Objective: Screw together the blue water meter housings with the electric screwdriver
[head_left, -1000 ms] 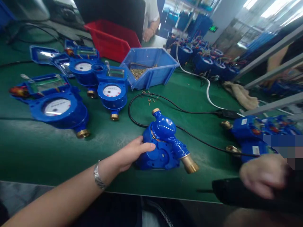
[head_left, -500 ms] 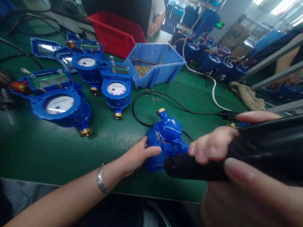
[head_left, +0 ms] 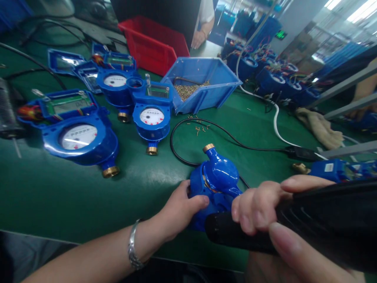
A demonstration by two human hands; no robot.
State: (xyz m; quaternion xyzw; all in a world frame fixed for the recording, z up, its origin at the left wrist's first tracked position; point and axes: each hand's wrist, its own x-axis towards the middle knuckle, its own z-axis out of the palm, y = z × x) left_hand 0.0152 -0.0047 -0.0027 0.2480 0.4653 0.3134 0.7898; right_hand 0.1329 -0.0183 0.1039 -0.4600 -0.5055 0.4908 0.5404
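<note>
1. Head view: a glossy, domed blue water meter [head_left: 222, 175] lies on the smooth green table [head_left: 141, 188].
2. Its pipe axis slants, threaded brass end [head_left: 209, 148] pointing away, slightly left.
3. Left hand [head_left: 182, 208] clasps its side; right hand [head_left: 259, 204] wraps a black power screwdriver [head_left: 330, 212].

Strips of light [head_left: 361, 11] glare white far beyond the left hand [head_left: 182, 210], up to its right; the green tabletop [head_left: 141, 192] left of its grip is dimmer, softly sheened. Glints dot the gripped blue housing [head_left: 222, 173]. Right of the grip, the black tool [head_left: 330, 220] is near-featureless dark; blue units [head_left: 271, 76] farther off blur and look stretched.
</note>
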